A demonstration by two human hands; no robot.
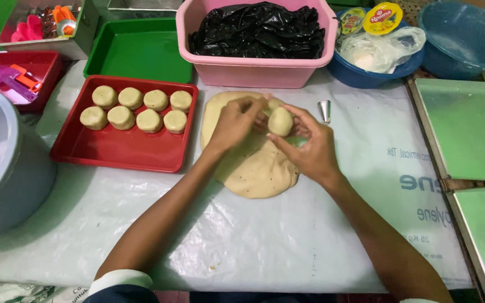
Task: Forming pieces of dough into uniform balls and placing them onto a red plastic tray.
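Both hands (276, 132) pinch dough ball (280, 121) between fingertips, above flattened dough sheet (256, 168).

We see a dough sheet (256, 163) lying mid-surface (254, 247), a dough ball (280, 121) held above it between the left hand (236, 120) and right hand (309, 147). Left of the sheet sits a tray (119, 151) carrying eight dough discs (136, 109). A tub (254, 70) stands beyond, a metal cone (324, 110) just right, and baking pans (472, 129) at far right.
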